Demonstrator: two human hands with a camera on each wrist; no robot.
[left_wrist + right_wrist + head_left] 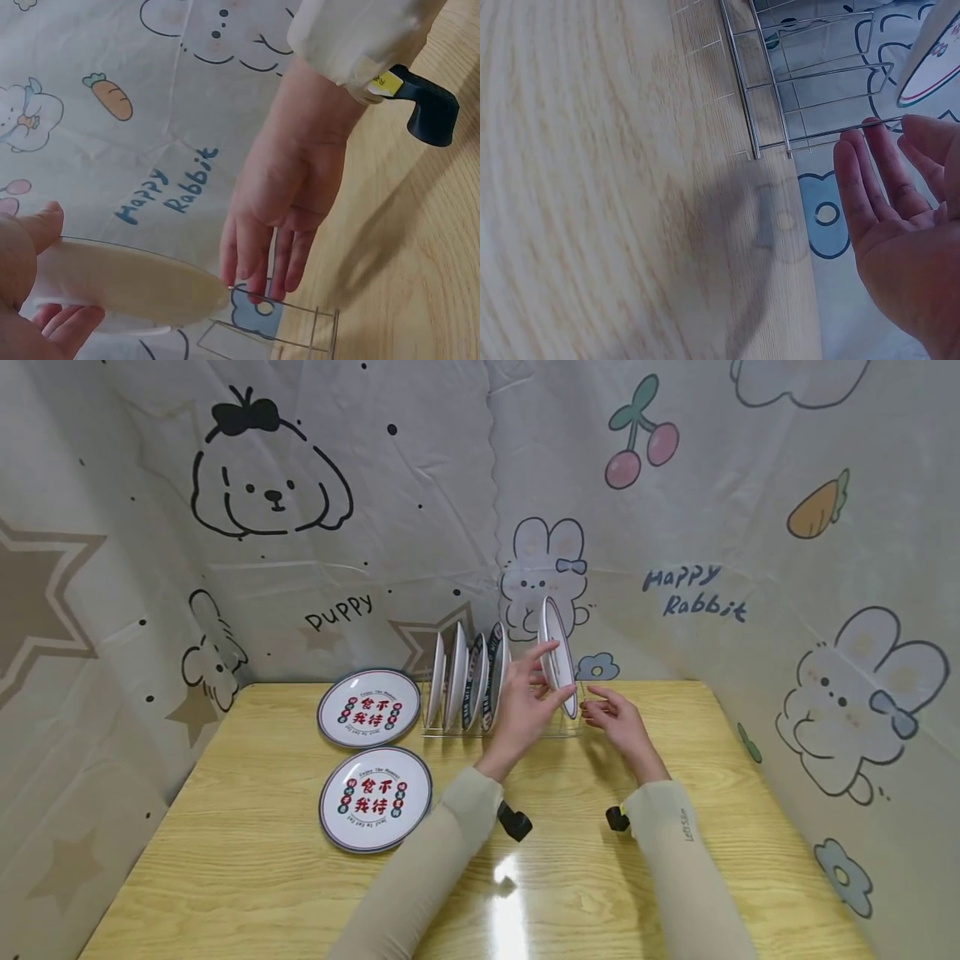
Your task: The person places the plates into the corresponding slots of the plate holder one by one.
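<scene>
In the head view, my left hand (522, 706) grips a white plate (557, 652) between thumb and fingers. The plate stands on edge, tilted, above the right end of a wire dish rack (501, 735). The left wrist view shows the underside of that plate (135, 281) and part of my left hand (22, 285). My right hand (618, 724) is beside the rack's right end, fingers loosely bent. Its fingertips are at the rack's end wire in the right wrist view, whether pressing it I cannot tell. Several plates (453, 681) stand upright in the rack's left part.
Two white plates with blue rims and red lettering lie flat left of the rack, a far plate (369, 708) and a near plate (376, 799). The wooden table (247, 827) backs onto a printed curtain (420, 527). Black wrist-worn pieces (514, 821) hang beneath both sleeves.
</scene>
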